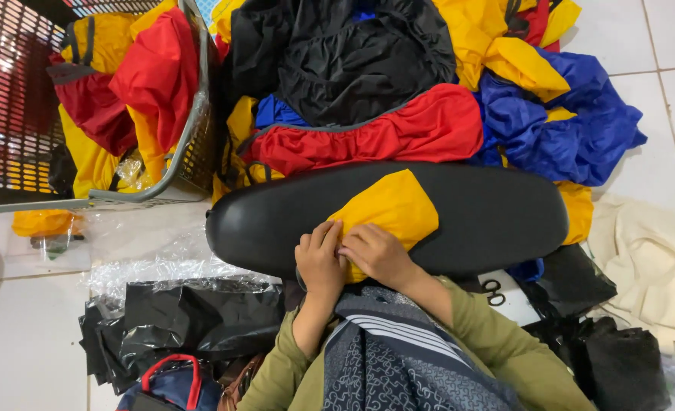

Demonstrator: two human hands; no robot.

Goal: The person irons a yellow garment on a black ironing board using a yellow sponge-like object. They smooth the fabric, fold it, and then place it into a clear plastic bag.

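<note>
Head view looks down on a yellow cloth (389,207) draped over a long black seat (489,217), near its middle. Both hands pinch the cloth's near edge, left hand (320,261) and right hand (378,253) touching, fingers closed on the fabric. Beyond the seat lies a heap of red, black, blue and yellow covers (398,99); a mesh basket (17,114) stands at left.

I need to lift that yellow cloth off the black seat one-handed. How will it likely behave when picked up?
The yellow cloth looks thin and creased, so it will probably hang floppy. Its sheen suggests it may slide easily off the smooth black seat. Both the left hand and right hand pinch its near edge, so it may bunch there.
</note>
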